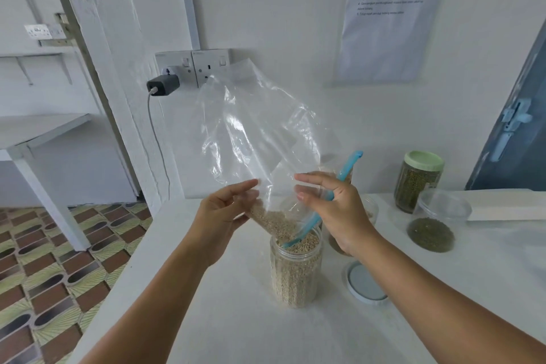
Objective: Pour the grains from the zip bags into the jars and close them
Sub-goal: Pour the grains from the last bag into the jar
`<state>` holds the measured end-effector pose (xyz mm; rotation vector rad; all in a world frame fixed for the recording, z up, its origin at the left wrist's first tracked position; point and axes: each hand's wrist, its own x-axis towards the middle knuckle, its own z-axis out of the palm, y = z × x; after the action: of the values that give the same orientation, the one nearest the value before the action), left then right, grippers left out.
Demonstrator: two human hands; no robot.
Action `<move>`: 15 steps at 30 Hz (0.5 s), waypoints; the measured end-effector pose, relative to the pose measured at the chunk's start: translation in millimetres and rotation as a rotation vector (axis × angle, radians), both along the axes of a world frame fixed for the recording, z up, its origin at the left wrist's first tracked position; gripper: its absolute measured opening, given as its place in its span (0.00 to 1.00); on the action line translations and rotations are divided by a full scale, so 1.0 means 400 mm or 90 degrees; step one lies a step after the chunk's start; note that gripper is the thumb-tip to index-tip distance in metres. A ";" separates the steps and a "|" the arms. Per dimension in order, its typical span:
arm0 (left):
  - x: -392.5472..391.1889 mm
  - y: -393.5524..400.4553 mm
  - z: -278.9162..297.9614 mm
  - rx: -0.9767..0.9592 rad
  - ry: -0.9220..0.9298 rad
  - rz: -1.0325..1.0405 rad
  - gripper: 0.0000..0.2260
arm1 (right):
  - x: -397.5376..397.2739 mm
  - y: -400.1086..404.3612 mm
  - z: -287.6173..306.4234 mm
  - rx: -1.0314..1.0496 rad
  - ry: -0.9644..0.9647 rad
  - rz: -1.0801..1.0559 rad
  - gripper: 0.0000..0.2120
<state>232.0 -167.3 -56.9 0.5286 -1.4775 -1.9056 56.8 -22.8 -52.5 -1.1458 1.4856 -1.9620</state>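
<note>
We hold the zip bag [260, 133] upended over the open jar [295, 269] w/ 2 hands: left hand [220, 216] pinches its edge, right hand [334, 204] grips the blue zip side; pale grains [274, 223] at jar mouth, lid [365, 282] beside on table [206, 304].

Just the one head cam, wide-angle, looking forward and down.

It sits close above the open jar [296, 267] on the white table [224, 319], facing the wall behind the jar; both forearms reach in from the bottom edge, and tiled floor [53, 260] shows left of it.
</note>
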 end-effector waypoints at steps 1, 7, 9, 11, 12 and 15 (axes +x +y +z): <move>-0.001 0.003 0.002 -0.006 0.004 0.006 0.12 | -0.001 0.000 -0.003 -0.002 0.011 -0.005 0.17; -0.008 0.012 0.013 -0.036 0.020 0.041 0.12 | -0.005 0.000 -0.005 -0.019 0.038 -0.022 0.18; -0.009 0.015 0.017 -0.050 0.020 0.053 0.11 | -0.008 0.000 -0.006 -0.025 0.028 -0.029 0.17; -0.008 0.019 0.020 -0.062 0.024 0.062 0.10 | -0.010 0.001 -0.007 -0.029 0.018 -0.034 0.17; -0.007 0.021 0.021 -0.067 0.025 0.064 0.10 | -0.010 0.003 -0.007 -0.030 0.011 -0.033 0.17; -0.010 0.026 0.023 -0.089 0.014 0.059 0.09 | -0.009 0.010 -0.009 -0.026 -0.004 -0.031 0.16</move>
<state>228.1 -157.0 -47.6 0.5010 -1.5328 -1.7169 53.0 -18.7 -56.3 -1.1297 1.4900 -2.0352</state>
